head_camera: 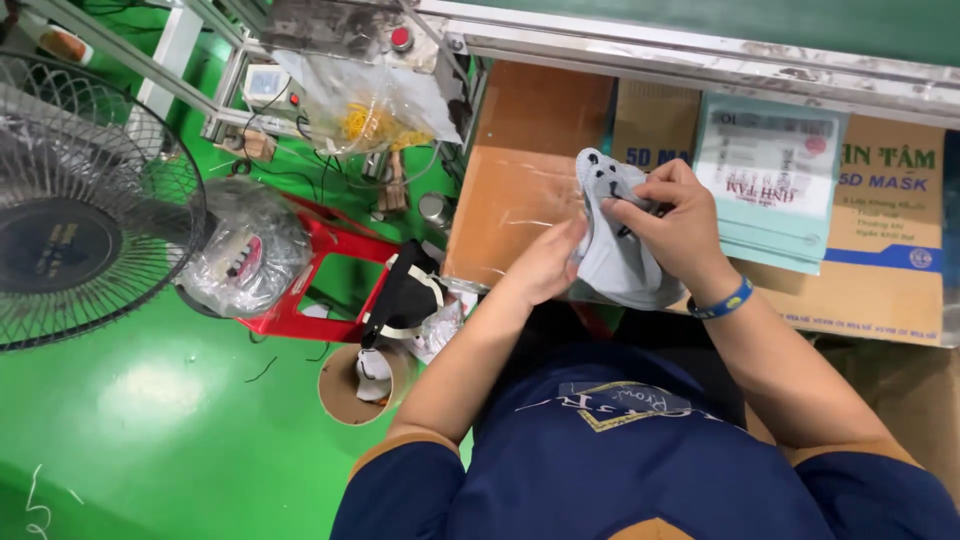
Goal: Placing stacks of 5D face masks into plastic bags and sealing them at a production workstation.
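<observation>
Navy cloth of the person's shirt (610, 450) fills the near bottom edge, with both bare forearms reaching up and away from it. Just beyond, the left hand (545, 262) lies flat-fingered against the lower left edge of a stack of grey face masks (620, 255), fingers nearly straight, pressing or steadying the stack rather than closed round it. The right hand (675, 215), with a blue wristband (722, 300) at the wrist, is curled over the top of the same stack, thumb and fingers pinched on its upper part where dark ear loops show (how many masks are in the stack cannot be told). The masks sit held between the two hands, above the near edge of a brown work table (525, 170). To the right of the hands, on that table, a pale teal packet (765, 190) lies on top of a flat cardboard carton (885, 250). Left of the person, down on the green floor (150, 420), stand a red stool (320, 270) bearing a crumpled clear plastic bag (245, 250), a round cardboard tub (365, 385), and farther left a black fan (80, 200). At the far top a metal machine frame (700, 60) runs across, with a clear bag of yellow bits (370, 115) hanging by it.
</observation>
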